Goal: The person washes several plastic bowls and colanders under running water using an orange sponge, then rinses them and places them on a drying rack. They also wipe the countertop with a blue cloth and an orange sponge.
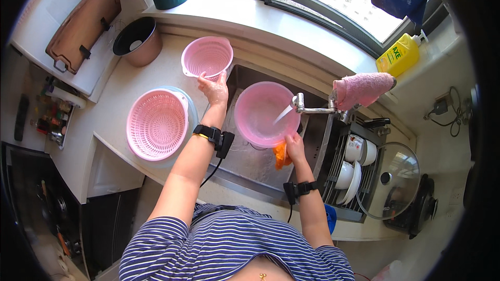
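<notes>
My left hand is at the near rim of a small pink plastic colander on the counter left of the sink; its fingers seem to grip that rim. With my right hand I hold the rim of a pink plastic basin over the steel sink, together with an orange cloth. Water runs from the faucet into the basin. A larger pink colander sits on a pale blue round item at the counter's front edge, beside my left forearm.
A brown pot stands at the back left near a wooden cutting board. Right of the steel sink, a dish rack holds white bowls and a glass lid. A pink towel wraps the faucet; yellow AXE soap stands behind.
</notes>
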Available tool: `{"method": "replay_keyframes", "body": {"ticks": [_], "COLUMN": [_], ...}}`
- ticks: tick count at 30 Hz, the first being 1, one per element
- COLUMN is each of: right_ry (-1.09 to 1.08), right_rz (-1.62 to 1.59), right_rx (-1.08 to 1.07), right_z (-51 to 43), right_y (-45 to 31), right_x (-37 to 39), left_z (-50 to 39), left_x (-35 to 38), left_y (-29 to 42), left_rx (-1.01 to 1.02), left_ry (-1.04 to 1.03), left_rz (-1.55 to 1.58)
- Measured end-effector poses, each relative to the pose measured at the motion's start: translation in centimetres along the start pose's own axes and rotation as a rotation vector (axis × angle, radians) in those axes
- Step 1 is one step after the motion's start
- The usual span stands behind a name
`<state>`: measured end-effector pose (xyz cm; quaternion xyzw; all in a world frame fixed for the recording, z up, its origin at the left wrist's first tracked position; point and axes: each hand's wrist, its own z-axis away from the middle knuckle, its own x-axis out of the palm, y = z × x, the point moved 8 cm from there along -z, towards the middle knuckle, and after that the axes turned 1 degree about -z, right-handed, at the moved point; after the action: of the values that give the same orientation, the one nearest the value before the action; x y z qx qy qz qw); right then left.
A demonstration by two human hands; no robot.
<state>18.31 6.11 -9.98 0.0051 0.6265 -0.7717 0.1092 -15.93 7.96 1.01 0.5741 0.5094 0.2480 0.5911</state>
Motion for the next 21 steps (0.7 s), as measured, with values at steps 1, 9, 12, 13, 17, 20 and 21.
{"method": "replay_keyframes", "body": {"ticks": [1,9,12,13,17,20,21], "right_ry": [-0.029,-0.03,0.072,0.102,0.247,0.113,0.12], "right_rz": [-0.043,-0.258,-0.147,-0.119,0.138,-0.076,-0.053], "right_rx": [0.004,-0.208,-0.149,-0.155,-0.01,-0.137,-0.209], "right_z": [0.0,2.1,2.5,2.4,1.3,-0.2,-0.8], "right_y": [-0.4,-8.8,-9.8,-9.9,-6.7,-5.9,-6.4], "right_x": [0.3,-1.3,-4.5,-5.7,-8.2,-5.0,-3.8], "left_z": [0.5,11.4,15.2,15.3,10.8,8.1,7.7], "left_x": [1.3,5.0,6.2,6.5,4.5,-0.8,-2.0], "left_y": [-0.5,-6.4,-6.5,-5.9,0.3,8.0,9.1], "left_rx": [-0.072,-0.743,-0.975,-0.901,-0.164,0.625,0.677], "left_ry": [-0.179,-1.129,-1.164,-1.157,-0.974,-0.652,-0.644], "left_rz": [0.023,0.303,0.453,0.424,0.177,-0.01,-0.069]}}
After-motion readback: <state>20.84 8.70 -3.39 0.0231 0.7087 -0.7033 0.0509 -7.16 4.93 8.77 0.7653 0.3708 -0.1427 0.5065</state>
